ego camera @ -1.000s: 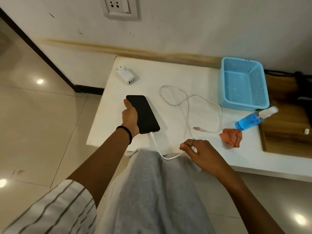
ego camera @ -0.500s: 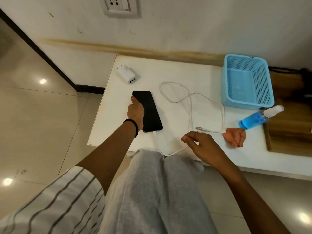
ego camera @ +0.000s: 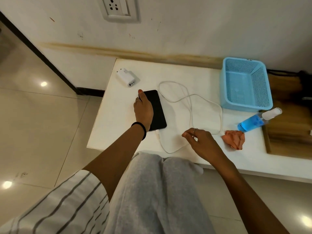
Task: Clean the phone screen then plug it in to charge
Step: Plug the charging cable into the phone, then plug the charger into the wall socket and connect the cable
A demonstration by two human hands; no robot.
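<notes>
The left hand [ego camera: 143, 110] gripped the phone [ego camera: 156, 109] (cable [ego camera: 190, 105] plugged in), while the right hand [ego camera: 200, 142] hovered loosely curled, holding nothing.

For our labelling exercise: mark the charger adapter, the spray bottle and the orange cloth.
charger adapter [ego camera: 126, 78]: head view, middle of its white body.
spray bottle [ego camera: 251, 123]: head view, the blue liquid section.
orange cloth [ego camera: 234, 139]: head view, centre of the crumpled fabric.

Single head-worn view, angled forward and steeply down, close over a white table [ego camera: 194, 76]; wall socket [ego camera: 118, 8] seen at upper frame edge.
</notes>
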